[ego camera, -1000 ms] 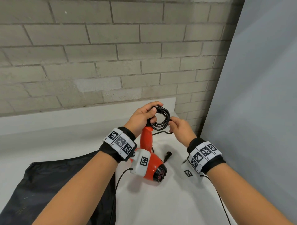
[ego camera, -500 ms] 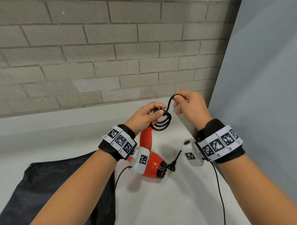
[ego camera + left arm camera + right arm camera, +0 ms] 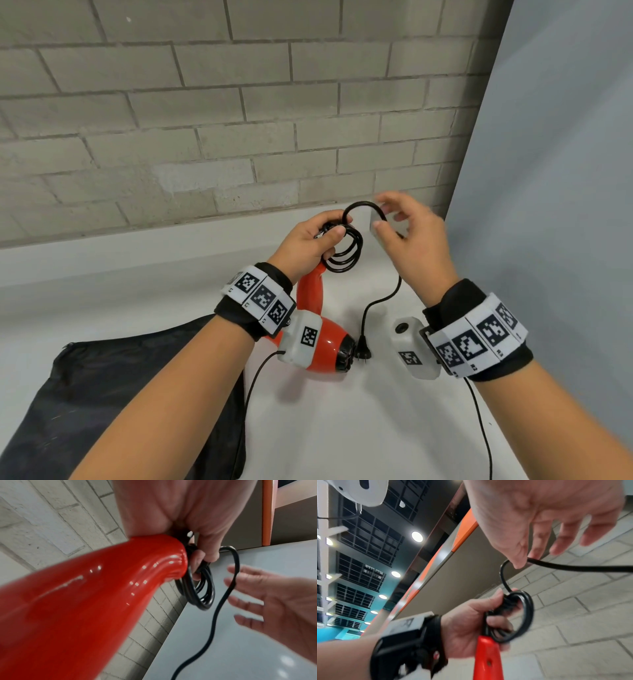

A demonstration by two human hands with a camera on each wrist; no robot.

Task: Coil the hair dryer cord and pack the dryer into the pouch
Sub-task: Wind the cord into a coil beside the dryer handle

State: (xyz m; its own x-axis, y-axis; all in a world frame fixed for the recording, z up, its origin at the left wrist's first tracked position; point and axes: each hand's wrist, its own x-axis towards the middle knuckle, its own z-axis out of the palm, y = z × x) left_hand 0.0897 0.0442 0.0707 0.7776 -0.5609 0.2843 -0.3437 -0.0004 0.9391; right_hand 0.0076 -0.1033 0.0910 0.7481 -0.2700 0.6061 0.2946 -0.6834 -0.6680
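Observation:
The red hair dryer [image 3: 327, 346] hangs nozzle-down over the white table [image 3: 342, 428]. My left hand [image 3: 317, 236] grips the top of its handle [image 3: 102, 588] together with a small coil of black cord [image 3: 346, 255]. The same coil [image 3: 524, 615] shows in the right wrist view. One loop of cord rises from the coil to my right hand [image 3: 411, 233], whose fingers are spread and relaxed. The cord lies across that hand's thumb [image 3: 518, 561]. From there the loose end drops to the plug [image 3: 363, 351] beside the nozzle. The black pouch [image 3: 102, 394] lies flat at the lower left.
A grey brick wall [image 3: 239, 120] stands close behind the table. A smooth grey panel [image 3: 565, 171] closes off the right side. Thin black cables from the wrist cameras [image 3: 479, 428] trail down near both forearms.
My right hand has loosened from a pinch on the cord to spread fingers and drifted slightly right. The plug has swung in beside the nozzle. The left hand still holds the coil.

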